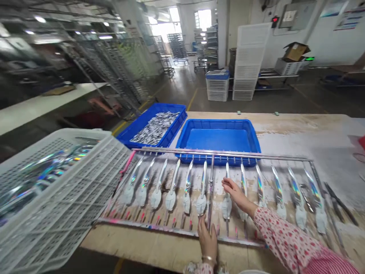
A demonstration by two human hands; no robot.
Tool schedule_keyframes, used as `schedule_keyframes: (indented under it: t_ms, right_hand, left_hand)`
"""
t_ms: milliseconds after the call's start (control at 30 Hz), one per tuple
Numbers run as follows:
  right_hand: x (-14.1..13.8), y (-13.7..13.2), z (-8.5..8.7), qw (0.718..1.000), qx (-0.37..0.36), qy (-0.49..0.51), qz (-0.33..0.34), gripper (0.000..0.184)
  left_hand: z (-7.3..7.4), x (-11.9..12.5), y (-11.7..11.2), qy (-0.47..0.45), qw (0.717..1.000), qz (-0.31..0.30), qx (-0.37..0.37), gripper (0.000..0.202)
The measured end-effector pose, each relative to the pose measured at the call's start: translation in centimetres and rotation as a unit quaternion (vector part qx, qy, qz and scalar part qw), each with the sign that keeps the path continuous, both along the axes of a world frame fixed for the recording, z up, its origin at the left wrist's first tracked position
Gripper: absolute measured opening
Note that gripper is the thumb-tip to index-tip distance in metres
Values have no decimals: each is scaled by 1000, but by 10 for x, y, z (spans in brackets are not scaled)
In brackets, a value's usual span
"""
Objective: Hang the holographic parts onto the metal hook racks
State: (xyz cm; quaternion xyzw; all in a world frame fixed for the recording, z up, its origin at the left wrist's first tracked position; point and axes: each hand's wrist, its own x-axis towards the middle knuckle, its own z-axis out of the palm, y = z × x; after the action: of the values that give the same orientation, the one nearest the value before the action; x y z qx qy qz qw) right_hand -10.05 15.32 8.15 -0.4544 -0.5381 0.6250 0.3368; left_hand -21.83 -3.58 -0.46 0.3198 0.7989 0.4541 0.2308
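Observation:
A metal rack lies across the table, holding a row of spoon-shaped pieces. They have shiny rainbow-silver stems and rounded ends in whitish wrapping. My left hand is at the rack's lower bar, its thumb apart from its fingers. Its fingertips reach the lower tip of a wrapped piece, just left of the rack's middle bar; I see no grip on it. My right hand hovers over another wrapped piece right of that bar, fingers stretched out, with nothing visible in them. Whether its fingertips touch the stem is unclear.
A white perforated crate of shiny pieces stands at left. Behind the rack are a blue tray and another blue tray filled with small silvery-white pieces. A dark-handled tool lies at right. Pink-tipped prongs line the lower bar.

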Motion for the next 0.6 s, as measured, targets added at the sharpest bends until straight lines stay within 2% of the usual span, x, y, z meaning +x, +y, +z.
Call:
schedule_keyframes:
  t_ms: [67, 133, 200, 300, 400, 500, 600]
  right_hand:
    - [-40, 16, -18, 999, -25, -39, -19, 43]
    - [-71, 29, -35, 995, -84, -31, -34, 35]
    - [-92, 38, -47, 983, -178, 37, -32, 33]
    - [-106, 43, -53, 939, -315, 141, -14, 45]
    - [-103, 39, -46, 916, -370, 154, -21, 52]
    - [-90, 33, -31, 919, -366, 139, -41, 53]
    - [-70, 28, -6, 930, -336, 146, -15, 54]
  left_hand:
    - [-4, -1, -33, -32, 998, 51, -6, 48]
    - [-11, -2, -63, -72, 992, 104, -17, 47]
    - [-19, 0, -89, -114, 981, 154, -32, 48]
    - [-27, 6, -117, -177, 958, 222, -40, 50]
    - [-28, 14, -130, -234, 934, 270, -3, 53]
    - [-24, 18, -129, -270, 909, 315, 51, 62]
    - [-10, 19, -114, -353, 868, 342, 72, 79]
